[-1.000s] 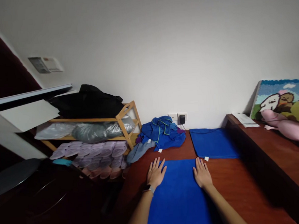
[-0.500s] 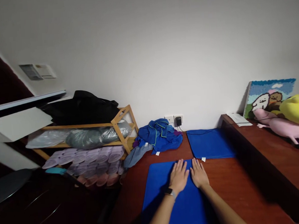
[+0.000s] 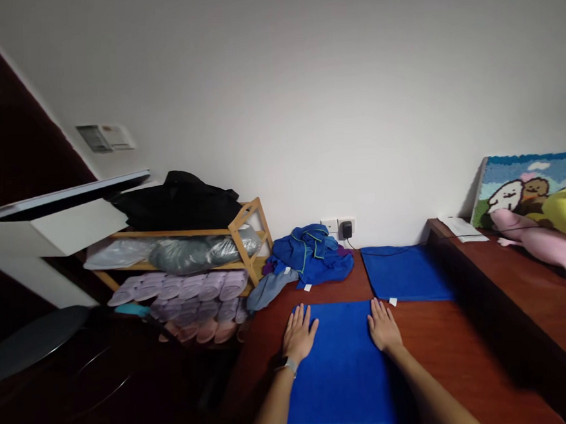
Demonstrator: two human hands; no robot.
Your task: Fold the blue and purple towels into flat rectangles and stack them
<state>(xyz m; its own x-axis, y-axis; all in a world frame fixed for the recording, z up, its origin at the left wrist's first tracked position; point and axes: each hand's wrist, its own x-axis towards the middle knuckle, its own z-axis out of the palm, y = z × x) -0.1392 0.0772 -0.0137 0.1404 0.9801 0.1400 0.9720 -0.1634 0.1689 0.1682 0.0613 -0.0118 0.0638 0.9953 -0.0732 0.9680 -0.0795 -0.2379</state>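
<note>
- Flat blue cloth (image 3: 342, 369) at the lower centre of the frame, spread on the reddish-brown tabletop (image 3: 437, 343), with a white tag at its lower left corner.
- Left hand (image 3: 299, 337), with a watch (image 3: 286, 364) on the wrist, lies palm down over the cloth's left edge, fingers straight and unclenched.
- Right hand (image 3: 384, 329) lies likewise at the cloth's upper right corner, flattened out rather than gripping.
- Crumpled blue clothes (image 3: 310, 255) with green trim crowd the space just above the cloth, centre of the frame; a grey-blue piece (image 3: 271, 289) trails at their lower left.
- Second blue cloth (image 3: 406, 274), flat, right of centre; a dark cable (image 3: 387, 252) crosses its top edge from a black plug (image 3: 346, 229) at the wall.
- Raised brown ledge (image 3: 520, 279) bounds the tabletop on the right, bearing papers (image 3: 461, 229), a pink plush toy (image 3: 541, 239), a yellow one and a tufted picture (image 3: 527, 179).
- Wooden rack (image 3: 246, 240) at centre left: black bag (image 3: 180, 203) on top, plastic-wrapped bundles (image 3: 179, 253) and pale purple slippers (image 3: 181, 285) below.
- Dark round seat (image 3: 35, 342), lower left.
</note>
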